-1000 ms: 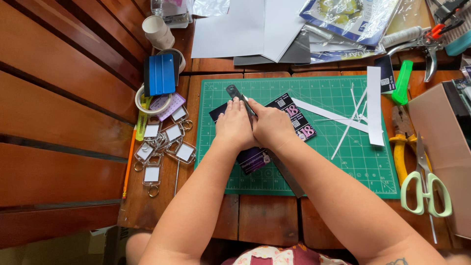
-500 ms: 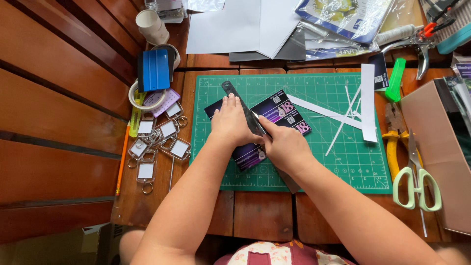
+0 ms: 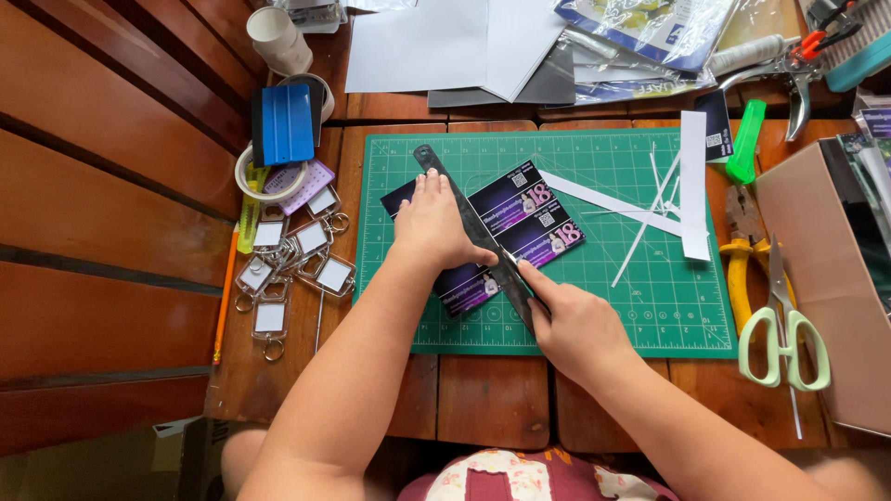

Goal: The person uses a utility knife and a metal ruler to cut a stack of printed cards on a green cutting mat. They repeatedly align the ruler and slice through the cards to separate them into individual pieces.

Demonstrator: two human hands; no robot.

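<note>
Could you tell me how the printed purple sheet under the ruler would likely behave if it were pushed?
The printed sheet looks thin and flat, so probably light and floppy. On the smooth cutting mat it might slide easily; the left hand pressing the ruler pins it.

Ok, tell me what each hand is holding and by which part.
The left hand presses flat on the upper half of the dark ruler. The right hand grips a small cutting tool at the ruler's lower edge; the tool is mostly hidden.

Right hand (image 3: pixel 575 325) hides its cutting tool and the ruler's (image 3: pixel 469 227) lower end; left hand (image 3: pixel 434 223) covers part of the dark printed sheet (image 3: pixel 520 213).
</note>
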